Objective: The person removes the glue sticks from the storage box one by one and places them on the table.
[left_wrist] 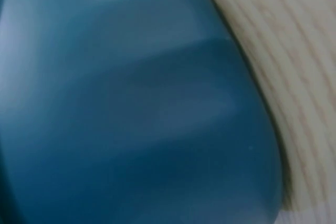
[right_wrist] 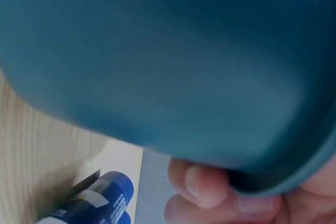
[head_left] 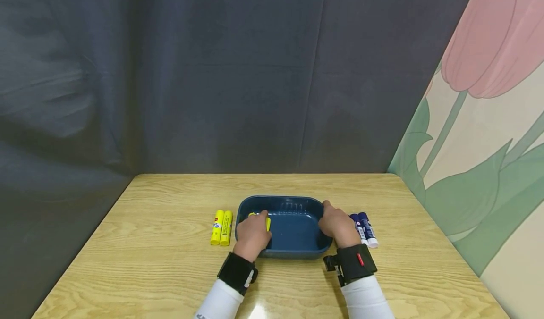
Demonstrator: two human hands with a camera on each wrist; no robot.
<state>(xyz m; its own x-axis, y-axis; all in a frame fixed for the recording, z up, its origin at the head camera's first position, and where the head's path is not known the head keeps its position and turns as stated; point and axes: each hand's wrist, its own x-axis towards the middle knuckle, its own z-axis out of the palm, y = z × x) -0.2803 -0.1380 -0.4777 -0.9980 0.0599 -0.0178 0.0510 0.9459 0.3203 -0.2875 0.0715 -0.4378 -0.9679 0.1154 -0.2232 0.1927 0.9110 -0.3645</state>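
Note:
A dark blue rectangular dish [head_left: 297,233] sits between my two hands. My left hand [head_left: 253,232] is inside its left end and holds a yellow glue stick [head_left: 268,223], most of which the hand hides. The right hand [head_left: 340,224] grips the dish's right rim; in the right wrist view its fingertips [right_wrist: 202,184] curl beneath the rim from outside. Filling most of the left wrist view is the dish's outer wall [left_wrist: 142,108], with neither the left hand nor the glue stick visible there.
Two yellow glue sticks [head_left: 221,228] lie side by side left of the dish. To its right, dark blue glue sticks with white ends [head_left: 368,230] lie partly behind the right hand. A dark curtain [head_left: 238,83] rises at the wooden table's [head_left: 178,281] back edge.

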